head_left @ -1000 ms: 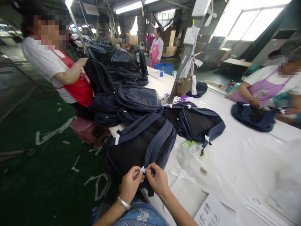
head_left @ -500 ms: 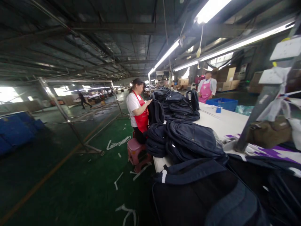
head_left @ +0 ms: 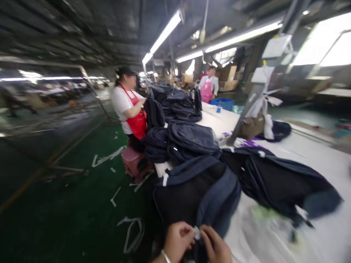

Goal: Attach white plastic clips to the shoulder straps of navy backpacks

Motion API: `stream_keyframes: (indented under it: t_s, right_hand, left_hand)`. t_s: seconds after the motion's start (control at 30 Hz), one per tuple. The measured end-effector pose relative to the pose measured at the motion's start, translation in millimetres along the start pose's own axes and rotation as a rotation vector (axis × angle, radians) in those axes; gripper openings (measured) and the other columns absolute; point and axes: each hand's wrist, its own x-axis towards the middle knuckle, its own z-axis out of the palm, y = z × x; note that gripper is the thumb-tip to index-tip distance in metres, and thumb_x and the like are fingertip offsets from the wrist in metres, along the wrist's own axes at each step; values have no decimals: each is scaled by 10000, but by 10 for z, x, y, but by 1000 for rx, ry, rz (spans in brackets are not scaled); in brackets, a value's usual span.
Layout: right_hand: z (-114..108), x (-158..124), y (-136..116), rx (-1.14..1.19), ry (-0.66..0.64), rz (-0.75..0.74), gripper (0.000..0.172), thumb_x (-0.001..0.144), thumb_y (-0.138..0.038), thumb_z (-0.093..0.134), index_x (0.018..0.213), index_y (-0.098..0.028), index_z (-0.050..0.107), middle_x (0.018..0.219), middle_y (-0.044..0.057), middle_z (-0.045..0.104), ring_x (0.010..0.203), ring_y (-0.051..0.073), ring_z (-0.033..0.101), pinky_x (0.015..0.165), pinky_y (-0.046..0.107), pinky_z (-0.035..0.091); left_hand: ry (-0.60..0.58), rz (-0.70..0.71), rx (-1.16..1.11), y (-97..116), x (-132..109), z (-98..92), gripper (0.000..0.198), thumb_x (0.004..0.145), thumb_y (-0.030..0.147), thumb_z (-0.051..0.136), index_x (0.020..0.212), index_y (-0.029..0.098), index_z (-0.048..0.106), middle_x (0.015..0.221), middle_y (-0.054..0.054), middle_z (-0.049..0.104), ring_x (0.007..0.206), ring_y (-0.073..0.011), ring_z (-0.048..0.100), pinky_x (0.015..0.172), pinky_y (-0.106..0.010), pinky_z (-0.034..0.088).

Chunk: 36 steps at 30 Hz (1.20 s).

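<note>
Low in the view, a dark navy backpack (head_left: 189, 193) lies on the table with its padded straps facing up. Both of my hands are at its near end. My left hand (head_left: 178, 239) is closed in a pinch on a small white strip (head_left: 196, 232), blurred, by the end of a strap. Against the other side of that strip, my right hand (head_left: 215, 244) is also pinching. Another white strip (head_left: 165, 179) is wrapped on the far end of a strap. To the right lies a second navy backpack (head_left: 282, 179), with white pieces on it.
Stacked backpacks (head_left: 192, 138) lie farther along the white table (head_left: 323, 157). A person in a red apron (head_left: 135, 115) handles a backpack at the left edge, beside a pink stool (head_left: 134, 160). A slanted metal post (head_left: 244, 113) rises from the table. White scraps litter the green floor.
The view has turned to the right, showing more of the table. Both my hands have come into view at the near end of the front backpack, fingers on the white strip.
</note>
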Motion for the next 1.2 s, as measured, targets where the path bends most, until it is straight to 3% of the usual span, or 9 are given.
stream_keyframes:
  t_s: [0.07,0.13,0.23,0.4,0.6,0.7,0.9,1.03,1.2]
  right_hand:
    - [-6,-61,6,62,-40,-114,220,829,-408,553,971,-256,626,925,49,654,823,204,636,750,311,529]
    - [-1,-84,10,34,-34,-152,164,842,-365,556,880,-212,601,849,49,612,732,174,592,674,280,489]
    - [22,-91,8,18,-28,-132,196,885,-322,519,737,-201,566,727,14,557,670,145,541,630,248,427]
    - [60,-144,18,24,37,-54,191,898,-295,508,742,-195,553,717,0,541,661,135,516,631,246,387]
    - [100,-156,55,65,128,-1,226,908,-304,472,734,-186,553,704,0,527,659,138,498,627,257,387]
    - [48,-138,73,83,107,-5,238,909,-317,475,727,-186,551,698,-4,527,646,132,500,619,253,392]
    - [-94,-132,36,127,-59,-148,206,917,-310,500,804,-203,635,824,31,608,788,149,580,738,254,451]
    - [-89,-143,-13,155,-86,-181,209,919,-328,502,866,-216,670,897,49,635,853,161,600,790,267,466]
    - [-60,-150,-40,188,-74,-159,195,911,-304,519,847,-203,673,864,40,639,825,149,608,766,253,473]
  left_hand:
    - [-34,56,33,8,-55,12,427,675,581,665,763,164,693,688,-91,694,661,-235,664,580,-343,533]
    - [-103,45,17,29,-59,-8,391,681,530,680,800,157,683,756,-86,710,719,-227,669,597,-307,535]
    - [-151,55,26,47,-29,-51,340,715,485,668,821,161,670,772,-59,696,729,-202,653,625,-280,522]
    - [-92,71,54,63,-49,-40,306,732,469,649,784,167,644,679,-8,614,649,-158,576,606,-253,475]
    - [-17,-80,-185,72,-64,-20,336,657,469,709,785,171,619,760,-1,597,670,-133,561,613,-233,477]
    - [-62,-157,-269,43,-42,-71,320,660,435,727,818,180,616,738,16,573,664,-117,552,628,-227,486]
    - [-167,-76,-14,66,-52,-112,280,753,446,651,843,182,632,846,-25,636,813,-166,605,698,-246,500]
    - [-183,-40,-79,124,-77,-82,257,795,437,610,837,184,610,1014,-55,658,983,-208,609,843,-311,511]
    - [-215,-38,-119,104,-62,-84,243,804,422,608,813,179,596,973,-64,680,999,-232,618,914,-378,497]
